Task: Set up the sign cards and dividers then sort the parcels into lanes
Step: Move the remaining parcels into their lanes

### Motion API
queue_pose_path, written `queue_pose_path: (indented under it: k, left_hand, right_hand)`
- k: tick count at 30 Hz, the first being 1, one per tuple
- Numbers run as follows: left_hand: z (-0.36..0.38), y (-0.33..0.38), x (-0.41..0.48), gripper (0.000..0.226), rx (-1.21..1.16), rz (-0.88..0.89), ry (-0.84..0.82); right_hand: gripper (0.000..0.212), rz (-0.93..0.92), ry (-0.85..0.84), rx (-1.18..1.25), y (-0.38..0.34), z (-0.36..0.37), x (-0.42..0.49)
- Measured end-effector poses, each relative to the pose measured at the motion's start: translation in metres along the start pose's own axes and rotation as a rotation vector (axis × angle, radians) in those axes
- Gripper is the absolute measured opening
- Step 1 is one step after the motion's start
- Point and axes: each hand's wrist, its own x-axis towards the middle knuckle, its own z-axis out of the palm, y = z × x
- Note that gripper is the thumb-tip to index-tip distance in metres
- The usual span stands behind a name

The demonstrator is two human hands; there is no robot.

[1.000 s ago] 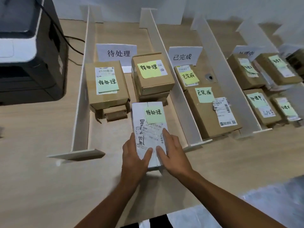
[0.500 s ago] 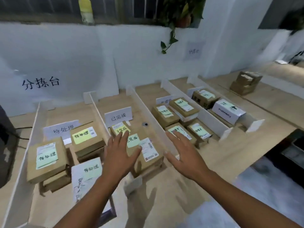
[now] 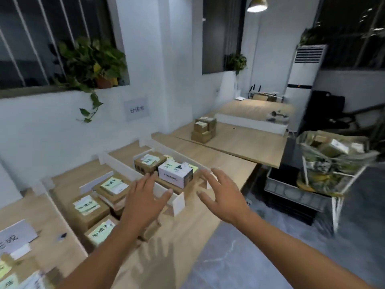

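sign card (image 3: 15, 236): white with dark characters, partly cut off, lying low on the table (image 3: 193, 224), well to the left of the left fingers.
brown parcels (image 3: 88, 207): several with green notes on top, in the lane just left of the left fingers; the nearest one lies partly under the left forearm.
left hand (image 3: 143, 202): in the air, palm down, fingers straight and spread apart, holding nothing.
divider (image 3: 178, 202): white and upright, passing under the left fingertips; its near end stands between the two hands.
white box (image 3: 175, 173): in the lane past the divider, just beyond the left fingertips and left of the right fingertips.
right hand (image 3: 224, 195): in the air by the table's edge, fingers straight and spread apart, holding nothing.
parcel stack (image 3: 204, 129): brown, on the farther table, well beyond the right fingertips.
bag of parcels (image 3: 333, 161): clear, blurred, well to the right of the right fingers.
grey crate (image 3: 291, 192): just below and left of the bag, right of the right fingers.
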Motion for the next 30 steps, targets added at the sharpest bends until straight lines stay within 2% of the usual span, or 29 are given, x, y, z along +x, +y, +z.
queue_pose_path:
  k: [5, 14, 19, 30]
  left_hand:
    - [0.053, 0.070, 0.076, 0.079, -0.023, 0.114, 0.017]
    - [0.173, 0.141, 0.241, 0.077, -0.120, 0.094, -0.038]
    - [0.226, 0.201, 0.343, 0.078, -0.113, 0.121, -0.040]
    - [0.353, 0.315, 0.478, 0.080, -0.117, 0.102, -0.046]
  right_hand:
    - [0.067, 0.053, 0.026, -0.029, 0.084, -0.024, 0.049]
    - [0.073, 0.115, 0.028, -0.043, 0.237, -0.021, 0.175]
    - [0.077, 0.151, 0.029, -0.072, 0.322, -0.044, 0.248]
    - [0.068, 0.131, -0.004, -0.006, 0.526, -0.069, 0.360]
